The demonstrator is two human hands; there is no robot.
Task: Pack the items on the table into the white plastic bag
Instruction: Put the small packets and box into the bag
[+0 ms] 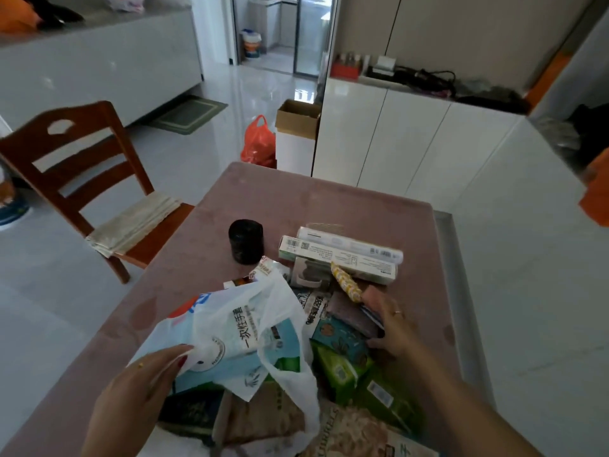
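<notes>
The white plastic bag (263,328) lies crumpled on the pink table (296,199), with a blue and white packet showing through it. My left hand (145,384) grips the bag's near left edge. My right hand (393,328) rests on a stack of flat packets (356,311) to the right of the bag, its fingers closing around them. A teal packet (339,339) and green packets (342,371) lie just below that hand. Behind them lie long boxes (339,255), a yellow patterned stick (346,282) and a black roll (246,240).
A wooden chair (82,179) with folded cloth on its seat stands left of the table. White cabinets (395,136), a cardboard box (298,118) and an orange bag (258,143) stand beyond the far edge. More packets (349,430) lie at the near edge.
</notes>
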